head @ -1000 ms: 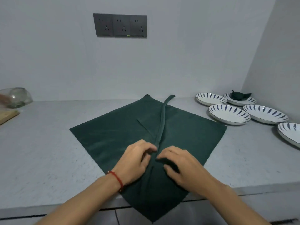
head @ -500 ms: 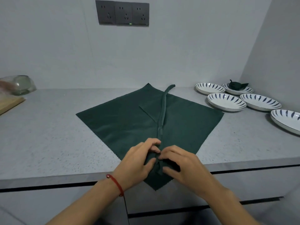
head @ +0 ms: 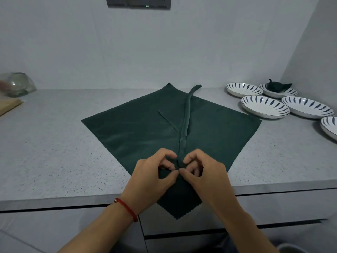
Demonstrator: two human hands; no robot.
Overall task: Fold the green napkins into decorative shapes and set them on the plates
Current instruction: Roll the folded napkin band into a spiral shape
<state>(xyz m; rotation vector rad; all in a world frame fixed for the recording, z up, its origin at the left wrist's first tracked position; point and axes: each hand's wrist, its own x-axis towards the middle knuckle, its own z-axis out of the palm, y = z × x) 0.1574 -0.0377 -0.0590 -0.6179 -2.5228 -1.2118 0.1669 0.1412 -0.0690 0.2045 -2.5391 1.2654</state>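
Fingers (head: 171, 155) of both hands pinch the green napkin's (head: 131, 132) rolled ridge.

Dim, flat light; wide-angle bowing at edges.

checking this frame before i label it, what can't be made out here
Head view only:
- Near end of the dark green rolled cloth strip: covered by the left hand and right hand.
- White blue-leaf plate at the right edge: cut off by the frame.
- Grey wall socket panel: cut off at the top.
- Clear glass object at far left: blurred.
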